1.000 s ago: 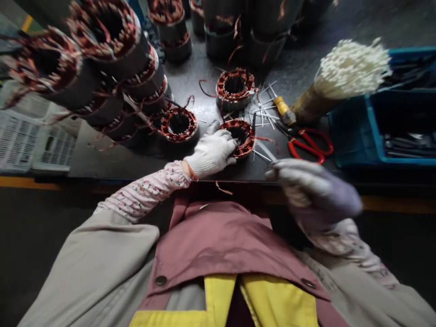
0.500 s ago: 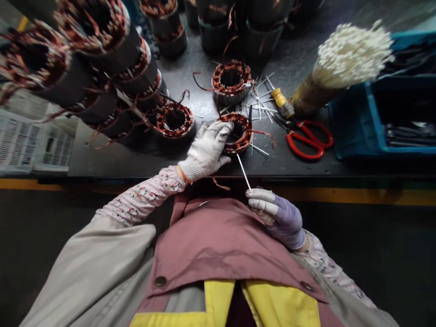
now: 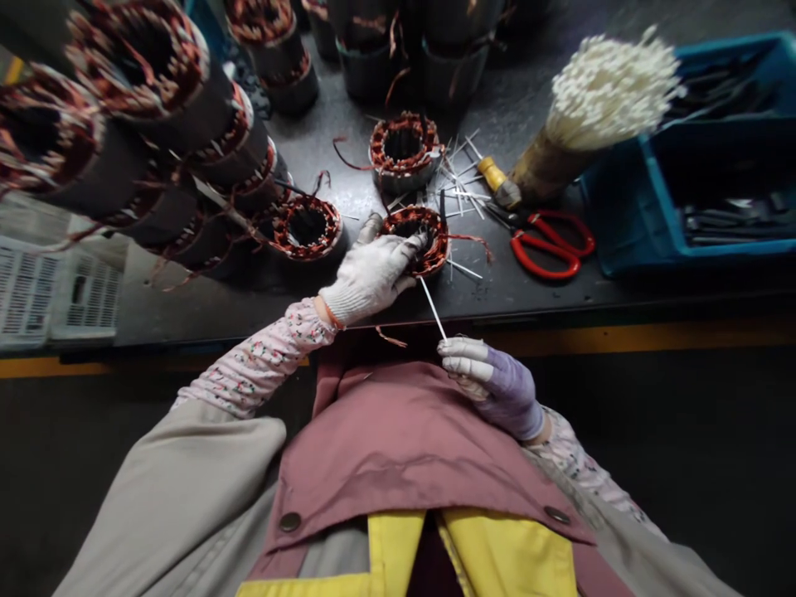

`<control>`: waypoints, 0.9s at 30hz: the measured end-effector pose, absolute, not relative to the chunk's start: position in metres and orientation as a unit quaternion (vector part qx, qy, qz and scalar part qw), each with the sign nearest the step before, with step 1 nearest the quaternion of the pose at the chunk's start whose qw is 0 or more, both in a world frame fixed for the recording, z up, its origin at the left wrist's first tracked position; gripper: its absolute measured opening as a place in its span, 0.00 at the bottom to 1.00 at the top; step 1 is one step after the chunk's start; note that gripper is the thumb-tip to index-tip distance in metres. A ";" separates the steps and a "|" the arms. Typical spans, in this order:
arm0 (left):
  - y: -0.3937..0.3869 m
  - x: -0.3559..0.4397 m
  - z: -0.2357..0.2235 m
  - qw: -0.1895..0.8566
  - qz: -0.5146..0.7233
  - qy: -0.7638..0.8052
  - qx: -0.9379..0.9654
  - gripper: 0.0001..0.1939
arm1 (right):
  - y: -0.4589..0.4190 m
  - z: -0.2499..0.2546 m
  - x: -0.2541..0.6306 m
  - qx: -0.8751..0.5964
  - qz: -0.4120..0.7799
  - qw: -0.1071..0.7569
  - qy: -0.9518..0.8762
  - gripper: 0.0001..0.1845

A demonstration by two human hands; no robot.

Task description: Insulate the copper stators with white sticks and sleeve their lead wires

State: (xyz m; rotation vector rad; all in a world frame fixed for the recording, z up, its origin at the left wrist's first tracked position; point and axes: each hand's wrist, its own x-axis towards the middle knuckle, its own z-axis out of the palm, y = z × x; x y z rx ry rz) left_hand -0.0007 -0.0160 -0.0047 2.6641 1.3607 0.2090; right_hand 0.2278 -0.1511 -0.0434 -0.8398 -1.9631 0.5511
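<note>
My left hand (image 3: 371, 272), in a white knit glove, grips the near rim of a copper-wound stator (image 3: 426, 238) lying flat near the bench's front edge. Its fingers curl over the windings into the bore. My right hand (image 3: 491, 383), in a purple and white glove, is closed below the bench edge in front of my chest. It pinches a thin white strip (image 3: 431, 306) whose far end points up at the stator. Two more stators (image 3: 306, 226) (image 3: 402, 149) lie flat just beyond.
Stacked stators (image 3: 143, 124) fill the left and back of the black bench (image 3: 547, 290). Loose white strips (image 3: 461, 184), a yellow-handled tool (image 3: 496, 179), red scissors (image 3: 547, 246) and a bundle of white strips (image 3: 597, 91) lie right of the work. A blue bin (image 3: 684, 191) holds metal tools.
My right hand pulled back from the bench edge toward my chest with a white strip in it, then angled the strip up at the stator. My left hand stayed on the stator.
</note>
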 end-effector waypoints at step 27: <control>-0.026 -0.006 -0.015 0.137 0.176 0.504 0.835 0.33 | -0.079 -0.071 0.173 -0.397 0.188 0.556 -0.706 0.11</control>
